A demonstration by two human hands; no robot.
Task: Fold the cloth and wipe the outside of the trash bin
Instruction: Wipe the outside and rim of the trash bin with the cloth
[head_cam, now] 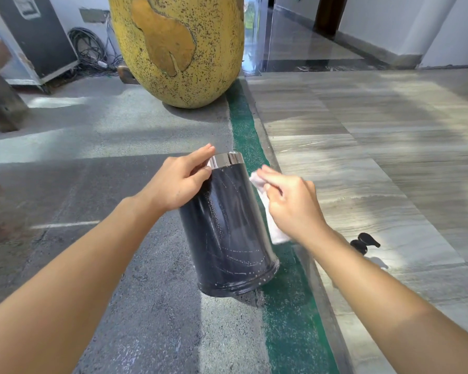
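A dark cylindrical trash bin (pixel 229 230) with a shiny chrome band at its top stands on the grey floor, tilted away from me. Pale streaks and droplets mark its side. My left hand (pixel 180 180) grips the bin's upper left side near the chrome band, fingers curled around it. My right hand (pixel 289 201) holds a white cloth (pixel 272 225) against the bin's right side; the cloth hangs below my palm and its upper end shows past my fingertips. The bin's right flank is hidden behind the hand and cloth.
A huge yellow speckled vase (pixel 179 49) stands on the floor behind the bin. A green strip (pixel 287 306) and a step edge run along the bin's right side to a tiled floor. A black pump bottle top (pixel 364 242) sits beside my right forearm. Coiled cables (pixel 89 49) lie far left.
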